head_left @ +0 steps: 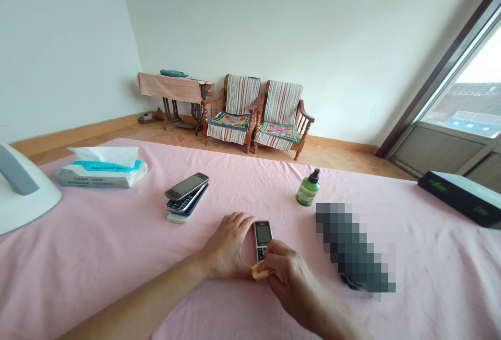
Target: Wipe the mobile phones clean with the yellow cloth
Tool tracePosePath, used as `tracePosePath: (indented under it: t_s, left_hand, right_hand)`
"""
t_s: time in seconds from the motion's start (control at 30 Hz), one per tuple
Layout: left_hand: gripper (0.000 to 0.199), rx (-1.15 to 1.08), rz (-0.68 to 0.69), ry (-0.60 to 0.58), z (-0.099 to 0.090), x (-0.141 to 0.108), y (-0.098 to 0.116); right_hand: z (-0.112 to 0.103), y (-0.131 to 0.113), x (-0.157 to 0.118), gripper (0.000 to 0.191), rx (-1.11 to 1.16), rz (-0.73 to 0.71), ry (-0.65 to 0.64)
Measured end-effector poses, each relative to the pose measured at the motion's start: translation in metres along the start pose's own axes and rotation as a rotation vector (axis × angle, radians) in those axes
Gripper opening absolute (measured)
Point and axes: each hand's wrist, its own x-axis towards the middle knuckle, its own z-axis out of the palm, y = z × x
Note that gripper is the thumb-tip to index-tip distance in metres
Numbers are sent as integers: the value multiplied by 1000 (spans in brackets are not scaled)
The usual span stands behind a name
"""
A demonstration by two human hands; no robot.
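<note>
A small keypad phone lies upright-facing on the pink cloth in front of me. My left hand curves around its left side, fingertips at the top left corner and thumb near the bottom edge. My right hand pinches a yellowish cloth at the phone's lower end, hiding part of the keypad. Left of my hands sits a small pile of phones, with a grey touchscreen phone on top. A green spray bottle with a black top stands beyond my right hand.
A tissue pack lies at the left, beside a white and grey object. A blurred-out dark object is right of my right hand. A black and white box sits far right. Two wooden chairs stand beyond.
</note>
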Motion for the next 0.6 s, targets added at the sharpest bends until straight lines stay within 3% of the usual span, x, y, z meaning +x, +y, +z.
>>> tracePosePath:
  t_s: [0.17,0.3,0.5,0.6]
  left_hand:
    - [93,-1,-21,-31,-2,0,0]
    - [91,-12,-5,-8,0,0,-1]
    - [92,-12,-1,-14,1,0,-3]
    - [90,-3,-20,-6,2,0,-3]
  right_hand:
    - [-12,2,-2,30,-20,64,-12]
    - [-6,-2,0,29,15,20,23]
    - [-16,-6,-1,28,53,68,-63]
    - [-21,-3,1,30,52,78,4]
